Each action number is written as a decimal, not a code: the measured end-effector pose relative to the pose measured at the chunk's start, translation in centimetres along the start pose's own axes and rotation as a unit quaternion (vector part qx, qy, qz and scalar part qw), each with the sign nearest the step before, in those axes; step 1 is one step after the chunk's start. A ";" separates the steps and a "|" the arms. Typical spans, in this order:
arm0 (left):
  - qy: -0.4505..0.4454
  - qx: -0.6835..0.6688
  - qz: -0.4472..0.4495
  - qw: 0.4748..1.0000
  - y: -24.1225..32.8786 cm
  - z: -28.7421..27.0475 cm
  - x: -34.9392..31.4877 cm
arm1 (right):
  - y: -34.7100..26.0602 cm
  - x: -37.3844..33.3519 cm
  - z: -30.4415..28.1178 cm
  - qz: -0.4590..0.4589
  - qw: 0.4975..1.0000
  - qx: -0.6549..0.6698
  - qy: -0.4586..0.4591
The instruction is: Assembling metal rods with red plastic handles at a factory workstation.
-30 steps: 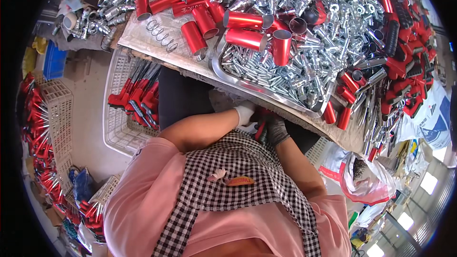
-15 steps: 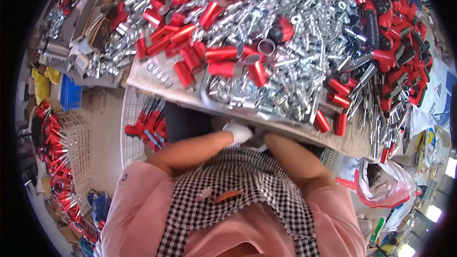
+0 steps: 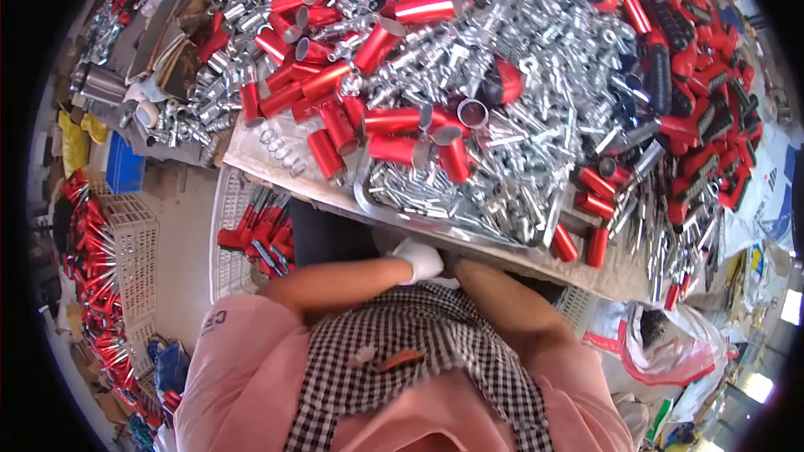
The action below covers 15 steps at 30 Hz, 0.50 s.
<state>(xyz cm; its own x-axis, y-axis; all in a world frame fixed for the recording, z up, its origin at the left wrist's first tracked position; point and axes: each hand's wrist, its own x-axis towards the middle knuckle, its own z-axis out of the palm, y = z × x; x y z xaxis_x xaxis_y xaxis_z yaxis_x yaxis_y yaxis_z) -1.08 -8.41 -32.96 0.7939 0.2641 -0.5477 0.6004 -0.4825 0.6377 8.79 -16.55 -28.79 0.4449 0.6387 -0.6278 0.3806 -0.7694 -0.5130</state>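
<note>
On the bench [image 3: 626, 283], a tray [image 3: 362, 199] is sitting at the near edge, with fittings [image 3: 536, 59] filling it and heaping up behind. Tubes [image 3: 392, 151] are lying along its left, a spring [image 3: 281, 155] farther left. Tools [image 3: 712, 109] are piling up at the bench's right, rods [image 3: 660, 243] lying before them. The left hand [image 3: 420, 261] is staying low before the tray. Left of the person, a crate [image 3: 219, 264] is standing; right, a bag [image 3: 615, 341] is sitting below the bench.

The tubes [image 3: 427, 8] are glossy metal, the tray [image 3: 452, 227] shiny metal, the glove [image 3: 421, 261] matt cloth, the crate [image 3: 136, 243] probably plastic.
</note>
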 end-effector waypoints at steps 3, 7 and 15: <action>-0.132 0.078 -0.010 0.988 1.3 -2.0 0.3 | -1.1 0.0 -1.4 0.012 1.000 -0.001 -0.025; -0.101 -0.243 -0.119 0.957 1.4 -2.5 -0.7 | -2.3 -0.1 -1.6 -0.001 0.997 -0.025 -0.070; -0.031 0.105 0.273 0.956 0.5 -4.9 -6.0 | -4.9 -9.6 -11.6 -0.346 0.903 -0.249 -0.051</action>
<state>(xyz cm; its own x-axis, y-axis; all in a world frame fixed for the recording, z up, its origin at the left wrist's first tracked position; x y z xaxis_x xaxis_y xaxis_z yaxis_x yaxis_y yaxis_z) -5.11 -6.17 -26.70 0.9722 -0.1229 -0.1992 0.0598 -0.6923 0.7191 12.10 -18.81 -13.43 -0.1058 0.9409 -0.3219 0.8675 -0.0709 -0.4923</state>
